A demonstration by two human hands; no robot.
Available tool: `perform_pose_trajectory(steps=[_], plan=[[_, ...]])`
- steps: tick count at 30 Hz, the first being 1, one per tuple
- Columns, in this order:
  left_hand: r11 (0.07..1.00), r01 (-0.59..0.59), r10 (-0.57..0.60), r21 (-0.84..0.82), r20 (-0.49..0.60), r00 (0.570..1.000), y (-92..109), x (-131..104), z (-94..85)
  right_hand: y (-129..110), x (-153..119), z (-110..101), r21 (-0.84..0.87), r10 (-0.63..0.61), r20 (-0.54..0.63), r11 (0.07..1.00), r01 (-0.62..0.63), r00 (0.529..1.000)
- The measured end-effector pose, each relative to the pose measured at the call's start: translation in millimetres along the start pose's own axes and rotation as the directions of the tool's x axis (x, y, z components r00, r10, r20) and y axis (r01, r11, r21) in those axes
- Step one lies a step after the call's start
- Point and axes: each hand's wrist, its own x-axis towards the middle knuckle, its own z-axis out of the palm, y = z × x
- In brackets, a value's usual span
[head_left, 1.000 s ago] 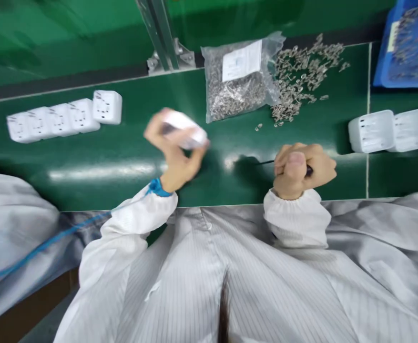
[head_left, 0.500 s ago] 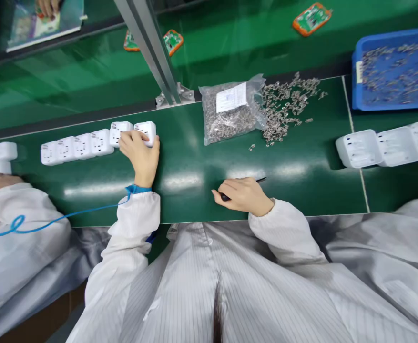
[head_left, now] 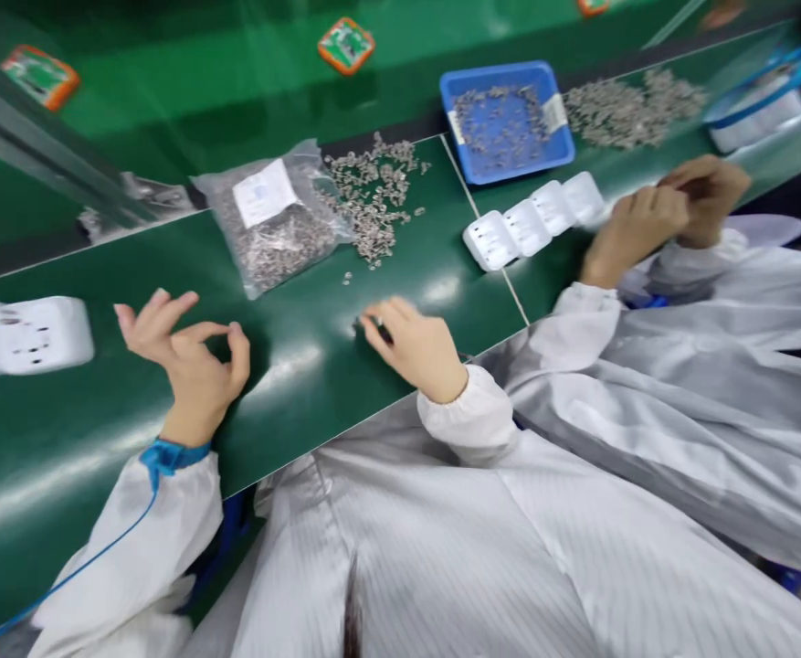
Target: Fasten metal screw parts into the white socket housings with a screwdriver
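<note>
My left hand (head_left: pixel 198 366) is over the green bench, thumb and index tips meeting in a loop, the other fingers spread. Nothing shows in it. The nearest white socket housing (head_left: pixel 47 334) is to its left, at the end of a row and apart from the hand. My right hand (head_left: pixel 417 347) is curled low over the bench around a slim black tool (head_left: pixel 384 331), mostly hidden by the fingers. Beyond both hands are a clear bag of small metal parts (head_left: pixel 283 233) with a white label and a loose pile of such parts (head_left: pixel 376 206).
A blue tray (head_left: pixel 502 123) of small metal parts is at the back right. White housings (head_left: pixel 527 227) line up before it. Further right, a co-worker's hands (head_left: pixel 667 206) are close together. Orange-edged circuit boards (head_left: pixel 346 46) lie beyond the bench, and a metal post (head_left: pixel 44 146) rises left.
My left hand has come off the white socket housing, and its fingers have spread. My right hand still grips the black tool. The view has swung to the right.
</note>
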Motion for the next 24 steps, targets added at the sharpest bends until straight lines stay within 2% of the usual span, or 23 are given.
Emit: perform_pose_trajectory(steps=[2,4,6,9,12,13,15,17,19,21,23,24], plan=[[0.997,-0.056,0.057,-0.056,0.026,0.998,14,0,6.2,24,2,-4,-0.005,0.249,-0.037,0.968,-0.249,0.968],[0.993,-0.08,0.084,-0.081,0.041,0.996,21,0,9.5,51,4,-8,-0.02,0.446,-0.062,0.894,-0.448,0.893],[0.991,-0.086,0.09,-0.1,0.032,0.995,23,0,11.0,75,4,-15,-0.056,0.578,-0.073,0.811,-0.582,0.813],[0.991,-0.053,0.063,-0.125,0.083,0.995,25,3,8.8,104,3,-26,-0.164,0.689,-0.067,0.706,-0.689,0.721],[0.975,-0.041,0.09,-0.216,0.224,0.97,29,6,3.3,124,1,-30,-0.269,0.717,-0.092,0.65,-0.711,0.691],[0.964,-0.055,0.123,-0.258,0.256,0.959,30,8,1.7,128,1,-30,-0.28,0.703,-0.105,0.657,-0.7,0.703],[0.943,-0.084,0.18,-0.322,0.279,0.943,31,9,0.3,127,-1,-28,-0.269,0.64,-0.118,0.716,-0.645,0.76],[0.936,-0.08,0.188,-0.343,0.296,0.936,33,10,1.6,111,-5,-24,-0.228,0.545,-0.089,0.804,-0.549,0.834],[0.938,-0.053,0.171,-0.343,0.322,0.931,37,10,5.2,80,-11,-20,-0.161,0.436,-0.04,0.885,-0.436,0.899],[0.939,-0.031,0.169,-0.343,0.38,0.909,43,11,9.5,38,-21,-16,-0.086,0.328,0.026,0.942,-0.324,0.944],[0.932,-0.007,0.197,-0.363,0.49,0.849,48,12,12.7,-4,-32,-12,-0.028,0.177,0.119,0.984,-0.175,0.977],[0.926,0.026,0.21,-0.377,0.569,0.795,49,13,13.4,-23,-37,-10,-0.011,0.092,0.168,0.996,-0.092,0.981]])
